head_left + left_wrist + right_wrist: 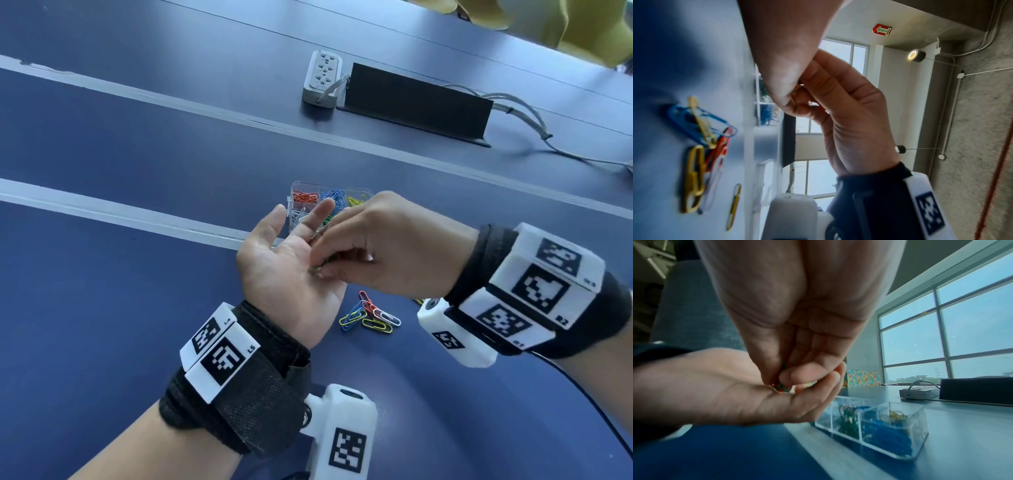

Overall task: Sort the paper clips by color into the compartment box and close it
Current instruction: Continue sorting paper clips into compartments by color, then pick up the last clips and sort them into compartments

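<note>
At the bottom of the head view, two wrists wear black straps with white marker blocks, and just above them the hands meet over the blue surface [102,291]. The left hand [291,270] lies palm up with its fingers relaxed and slightly spread, holding nothing by grip. The right hand [376,250] reaches in from the right of the frame, its fingertips curled down and pinched together on the left palm; the right wrist view shows a green paper clip [784,387] caught between thumb and finger there, with a hint of red beside it that is too small to make out. Below the hands, at lower centre of the frame, a loose heap of paper clips [368,313] rests on the surface: yellow, blue, red and white ones overlapping. Beyond the fingers, at mid-frame, sits the clear compartment box [296,190], partly hidden by the hands; red clips fill its upper-left cell, blue ones the middle, yellow the upper right, with white and green below. Its lid cannot be made out. Farther up, a white power strip [322,78] lies beside a black cable cover [418,102], with grey cables [534,116] trailing to the right edge.
</note>
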`<state>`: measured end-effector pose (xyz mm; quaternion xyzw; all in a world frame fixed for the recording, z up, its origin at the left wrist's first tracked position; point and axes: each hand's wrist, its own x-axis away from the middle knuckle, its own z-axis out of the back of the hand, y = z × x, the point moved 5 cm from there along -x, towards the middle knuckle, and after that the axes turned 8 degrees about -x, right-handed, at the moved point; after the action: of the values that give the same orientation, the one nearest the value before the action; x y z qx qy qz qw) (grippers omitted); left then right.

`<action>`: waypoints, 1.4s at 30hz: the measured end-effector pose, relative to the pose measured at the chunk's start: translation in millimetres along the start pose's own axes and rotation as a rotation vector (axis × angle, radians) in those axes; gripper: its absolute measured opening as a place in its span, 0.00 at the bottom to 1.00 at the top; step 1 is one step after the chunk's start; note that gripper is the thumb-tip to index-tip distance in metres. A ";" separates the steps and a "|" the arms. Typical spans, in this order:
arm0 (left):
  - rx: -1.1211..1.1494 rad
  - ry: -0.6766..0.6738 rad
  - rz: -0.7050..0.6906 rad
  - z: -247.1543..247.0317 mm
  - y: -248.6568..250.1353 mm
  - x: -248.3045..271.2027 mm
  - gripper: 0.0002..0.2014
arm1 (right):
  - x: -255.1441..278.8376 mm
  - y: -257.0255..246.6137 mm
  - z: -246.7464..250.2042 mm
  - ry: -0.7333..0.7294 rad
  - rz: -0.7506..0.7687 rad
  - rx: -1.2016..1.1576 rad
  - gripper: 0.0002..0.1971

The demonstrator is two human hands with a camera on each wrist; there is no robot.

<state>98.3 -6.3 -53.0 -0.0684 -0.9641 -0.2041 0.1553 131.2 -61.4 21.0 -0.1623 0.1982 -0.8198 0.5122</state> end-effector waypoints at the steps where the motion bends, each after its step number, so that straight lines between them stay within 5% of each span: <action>1: 0.007 0.002 -0.028 -0.8 2.0 -0.1 0.22 | -0.4 1.4 6.9 0.056 -0.022 -0.017 0.09; 6: 0.029 0.095 -0.176 5.8 27.5 -2.6 0.17 | -5.4 27.4 47.3 0.394 -0.285 -0.076 0.08; 14: 0.029 0.095 -0.198 12.0 37.1 -5.6 0.13 | -22.7 53.7 25.1 0.241 -0.560 -0.037 0.09; 30: 0.012 0.057 -0.148 6.9 32.1 -4.5 0.13 | -21.9 39.2 13.6 0.072 -0.455 0.091 0.16; 37: -0.023 0.052 -0.148 3.3 36.2 -1.3 0.13 | 24.3 35.1 43.2 0.227 -0.461 -0.013 0.15; 42: -0.321 -0.045 -0.206 -14.5 41.3 5.4 0.04 | 81.8 56.8 20.3 0.038 -0.637 0.011 0.17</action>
<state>105.2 25.5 -23.3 0.0020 -0.9242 -0.3687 0.0991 150.1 -161.2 15.9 -0.1980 0.1424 -0.9429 0.2268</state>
